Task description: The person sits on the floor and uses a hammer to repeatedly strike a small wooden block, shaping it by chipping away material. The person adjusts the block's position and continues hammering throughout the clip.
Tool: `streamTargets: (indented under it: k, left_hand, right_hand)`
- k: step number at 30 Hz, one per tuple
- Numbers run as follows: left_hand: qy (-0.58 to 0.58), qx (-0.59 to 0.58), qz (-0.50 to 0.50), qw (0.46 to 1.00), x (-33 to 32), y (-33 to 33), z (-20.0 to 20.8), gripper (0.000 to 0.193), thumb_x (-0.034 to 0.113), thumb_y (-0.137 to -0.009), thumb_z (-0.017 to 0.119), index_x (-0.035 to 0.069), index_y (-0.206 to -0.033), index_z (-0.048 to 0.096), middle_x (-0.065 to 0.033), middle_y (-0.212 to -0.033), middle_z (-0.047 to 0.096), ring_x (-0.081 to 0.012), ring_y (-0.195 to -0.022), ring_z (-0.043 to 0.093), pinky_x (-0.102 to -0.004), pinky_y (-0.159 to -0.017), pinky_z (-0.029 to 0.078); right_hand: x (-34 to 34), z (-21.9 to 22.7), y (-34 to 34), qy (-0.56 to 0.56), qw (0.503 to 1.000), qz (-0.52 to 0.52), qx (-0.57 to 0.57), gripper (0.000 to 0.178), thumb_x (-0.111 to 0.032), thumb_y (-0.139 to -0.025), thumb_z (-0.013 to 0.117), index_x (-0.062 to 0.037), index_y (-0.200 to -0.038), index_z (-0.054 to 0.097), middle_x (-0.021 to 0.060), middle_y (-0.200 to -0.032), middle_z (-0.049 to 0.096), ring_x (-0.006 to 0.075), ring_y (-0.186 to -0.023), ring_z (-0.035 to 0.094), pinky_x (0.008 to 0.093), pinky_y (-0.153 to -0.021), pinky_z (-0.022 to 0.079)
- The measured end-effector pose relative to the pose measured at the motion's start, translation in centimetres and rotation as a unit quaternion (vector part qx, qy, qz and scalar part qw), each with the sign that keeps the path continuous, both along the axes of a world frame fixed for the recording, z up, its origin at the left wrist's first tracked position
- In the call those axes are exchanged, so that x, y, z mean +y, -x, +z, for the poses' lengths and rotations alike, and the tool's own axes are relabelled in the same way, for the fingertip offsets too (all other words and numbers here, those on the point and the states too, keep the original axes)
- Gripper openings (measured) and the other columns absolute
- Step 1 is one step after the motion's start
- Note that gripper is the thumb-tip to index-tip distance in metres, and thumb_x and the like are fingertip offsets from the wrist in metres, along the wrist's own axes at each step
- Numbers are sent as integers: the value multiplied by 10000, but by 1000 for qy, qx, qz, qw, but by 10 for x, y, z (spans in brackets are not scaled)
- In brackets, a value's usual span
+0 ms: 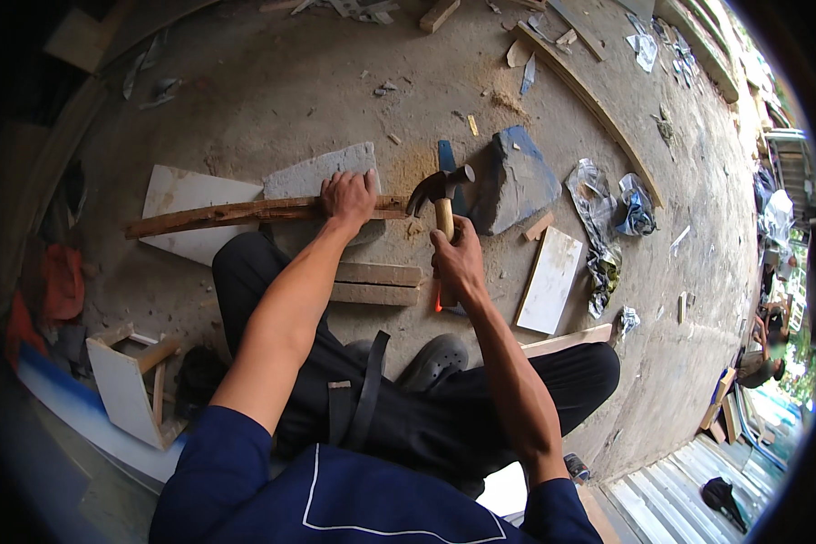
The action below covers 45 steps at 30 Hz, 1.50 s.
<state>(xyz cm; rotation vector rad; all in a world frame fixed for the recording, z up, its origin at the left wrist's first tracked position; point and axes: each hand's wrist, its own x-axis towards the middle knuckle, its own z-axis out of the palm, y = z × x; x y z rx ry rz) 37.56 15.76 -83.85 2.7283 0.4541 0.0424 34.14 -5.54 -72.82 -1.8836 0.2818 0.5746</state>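
My left hand is closed over a long, rough brown strip of wood, near its right end. The strip lies across a grey concrete slab and a white board. In my right hand is a claw hammer, gripped by its light wooden handle. Its dark head stands just right of the strip's end, seemingly apart from it. Beyond the hammer lies a flat blue piece, partly hidden by the head. Beside it, to the right, sits a large grey-blue stone block.
Stacked wooden blocks lie before my knees. At right are a white rectangular board, crumpled plastic wrapping and a long wooden batten. A small white-sided wooden frame stands at lower left. Sawdust and scraps litter the concrete floor.
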Motion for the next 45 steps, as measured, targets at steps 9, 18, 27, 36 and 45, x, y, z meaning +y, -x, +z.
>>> streamTargets:
  k: [9, 18, 27, 36, 45]
  left_hand:
    - [10, 34, 29, 999, -3, -8, 8, 539, 394, -998, 356, 25, -812, 700, -156, -963, 672, -335, -957, 584, -473, -895, 385]
    - [58, -18, 110, 992, -14, -2, -3, 465, 349, -979, 430, 57, -699, 660, -153, -901, 661, -332, -926, 583, -479, -894, 382]
    - [148, -89, -21, 985, 28, 10, -8, 301, 308, -965, 456, 68, -904, 627, -133, -955, 653, -332, -991, 578, -436, -834, 448]
    - [21, 15, 242, 970, 26, 13, 6, 405, 405, -950, 384, 114, -896, 660, -148, -859, 672, -305, -941, 593, -448, -897, 328]
    - [-84, -67, 286, 952, 29, 11, -19, 314, 376, -901, 537, 142, -715, 636, -121, -607, 606, -313, -629, 597, -447, -760, 386]
  right_hand:
    - [19, -20, -9, -80, 994, -76, -7, 399, -164, -944, 562, -17, -1274, 394, 52, -793, 512, 120, -543, 520, 297, -467, 488]
    - [7, -6, -11, -7, 999, 28, -23, 421, -186, -936, 551, -38, -1307, 421, 153, -884, 607, 185, -609, 605, 354, -542, 506]
    - [13, 27, -81, 136, 849, 440, -259, 401, -215, -912, 594, -76, -1278, 504, 188, -1087, 638, 377, -997, 613, 445, -789, 502]
    - [47, 43, -126, 207, 727, 603, -256, 255, -163, -886, 579, -93, -1132, 570, 129, -991, 674, 338, -904, 656, 423, -711, 542]
    - [65, 49, -152, 301, 631, 692, -180, 343, -161, -881, 600, -212, -1218, 560, 77, -967, 697, 269, -837, 690, 404, -623, 561]
